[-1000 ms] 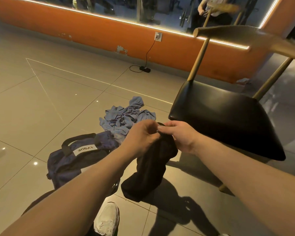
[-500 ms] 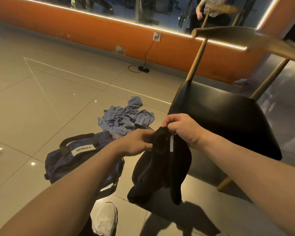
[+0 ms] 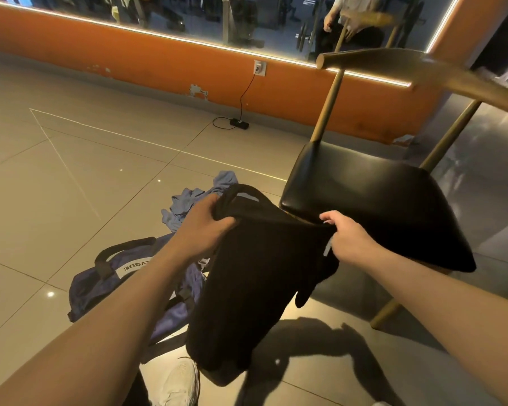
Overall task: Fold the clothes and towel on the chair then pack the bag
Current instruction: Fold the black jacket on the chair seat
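A black garment (image 3: 258,276) hangs in the air between both hands, just before the front edge of the chair (image 3: 364,197) seat. The left hand (image 3: 206,230) grips one bunched top corner. The right hand (image 3: 345,240) pinches the other, its fingertips hidden in the cloth. The garment's shape is hard to read. It covers part of a navy bag (image 3: 112,276) and a crumpled blue cloth (image 3: 185,200). A white shoe (image 3: 176,382) is cut off below. Bare tiled floor (image 3: 71,177) spreads to the left.
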A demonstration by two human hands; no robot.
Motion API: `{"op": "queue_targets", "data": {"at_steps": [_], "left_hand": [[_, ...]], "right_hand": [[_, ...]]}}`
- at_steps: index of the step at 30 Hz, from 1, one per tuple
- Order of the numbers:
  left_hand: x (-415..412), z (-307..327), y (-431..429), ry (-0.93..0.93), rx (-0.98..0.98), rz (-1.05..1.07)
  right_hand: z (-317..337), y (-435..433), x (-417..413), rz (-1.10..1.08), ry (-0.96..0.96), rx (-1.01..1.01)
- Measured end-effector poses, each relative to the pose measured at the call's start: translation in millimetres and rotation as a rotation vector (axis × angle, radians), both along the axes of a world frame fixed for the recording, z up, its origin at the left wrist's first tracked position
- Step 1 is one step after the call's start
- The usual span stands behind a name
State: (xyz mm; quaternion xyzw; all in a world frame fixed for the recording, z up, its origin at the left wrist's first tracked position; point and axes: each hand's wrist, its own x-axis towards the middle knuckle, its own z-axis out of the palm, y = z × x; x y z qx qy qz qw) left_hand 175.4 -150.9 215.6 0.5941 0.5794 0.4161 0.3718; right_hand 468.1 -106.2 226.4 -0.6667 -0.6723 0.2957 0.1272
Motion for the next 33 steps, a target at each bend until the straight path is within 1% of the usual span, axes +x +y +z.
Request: {"op": "queue_targets", "data": {"at_steps": [2, 5, 7, 9, 11, 13, 14, 15, 17, 18, 22, 26, 28, 30, 31, 33], "left_hand": [[1, 1, 1, -0.021, 0.010, 0.031], [-1, 2, 2, -0.056, 0.017, 0.051], [-5, 3, 3, -0.068, -0.010, 0.061], [-10, 2, 4, -0.040, -0.065, 0.071], [-14, 2, 5, -0.088, -0.108, 0.093], [-13, 2, 5, -0.154, -0.117, 0.174], [-12, 2, 6, -0.136, -0.106, 0.225], [-12, 1, 7, -0.098, -0.082, 0.263], [-10, 3, 8, -0.019, -0.020, 0.299], [-10, 6, 9, 0.030, 0.018, 0.309], [-17, 24, 21, 0.230, 0.139, 0.283], [-26, 42, 40, 0.414, 0.169, 0.206], [-22, 51, 44, 0.474, 0.164, 0.164], [-16, 61, 46, 0.488, 0.150, 0.157], [-13, 65, 47, 0.494, 0.121, 0.159], [-12, 70, 50, 0.489, 0.041, 0.150]], "right_hand": [[-8, 3, 5, -0.088, 0.006, 0.004], [-13, 9, 11, -0.243, 0.066, 0.039], [-14, 12, 15, -0.296, 0.102, 0.045], [-12, 12, 18, -0.335, 0.155, 0.049], [-9, 13, 24, -0.333, 0.234, 0.022], [-2, 12, 30, -0.238, 0.303, -0.018], [2, 9, 34, -0.167, 0.292, -0.027], [6, 7, 38, -0.091, 0.239, -0.022], [11, 4, 49, 0.017, 0.068, 0.020], [13, 3, 55, 0.038, 0.003, 0.040], [23, -1, 81, -0.018, -0.066, 0.049], [28, -3, 106, -0.136, -0.132, 0.081], [34, -5, 114, -0.236, -0.066, 0.107], [44, -9, 118, -0.309, 0.073, 0.101], [49, -10, 118, -0.322, 0.156, 0.085], [58, -12, 119, -0.284, 0.268, 0.053]]}}
